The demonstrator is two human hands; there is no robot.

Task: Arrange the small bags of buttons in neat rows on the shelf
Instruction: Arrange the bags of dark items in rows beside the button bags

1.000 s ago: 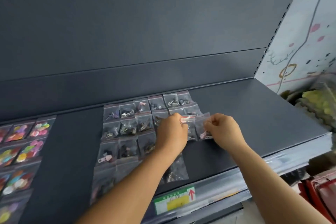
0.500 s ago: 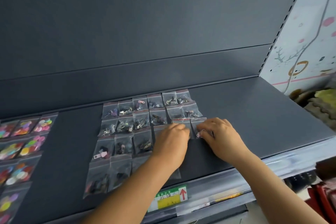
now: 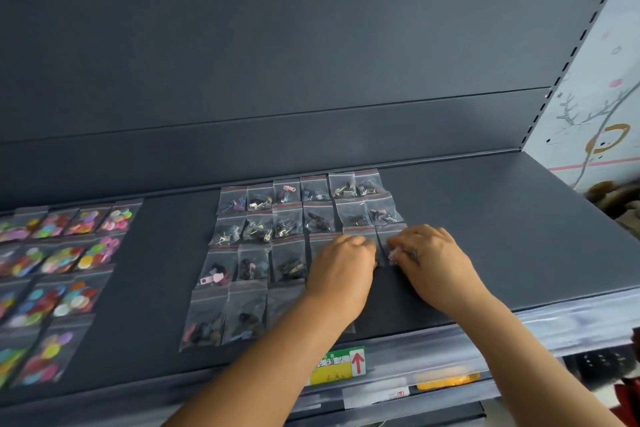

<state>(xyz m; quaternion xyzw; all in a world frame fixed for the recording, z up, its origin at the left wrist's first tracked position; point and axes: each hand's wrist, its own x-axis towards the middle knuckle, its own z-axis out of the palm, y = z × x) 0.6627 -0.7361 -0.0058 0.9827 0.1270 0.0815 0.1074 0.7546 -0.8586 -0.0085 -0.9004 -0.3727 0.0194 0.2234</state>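
Hands (image 3: 341, 265) and (image 3: 431, 258) curled down on small bags (image 3: 388, 236) at third row's right end on shelf (image 3: 502, 236), grip unclear; next, probably squaring edges against neighbouring bags.

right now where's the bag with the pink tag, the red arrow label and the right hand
bag with the pink tag (image 3: 215, 273), head view, on its clear plastic front
red arrow label (image 3: 357, 361), head view, on the arrow
right hand (image 3: 427, 253), head view, on its back

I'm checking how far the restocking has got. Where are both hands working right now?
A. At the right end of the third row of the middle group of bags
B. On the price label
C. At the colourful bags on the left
A: the left hand and right hand press bags down at the right end of the third row.
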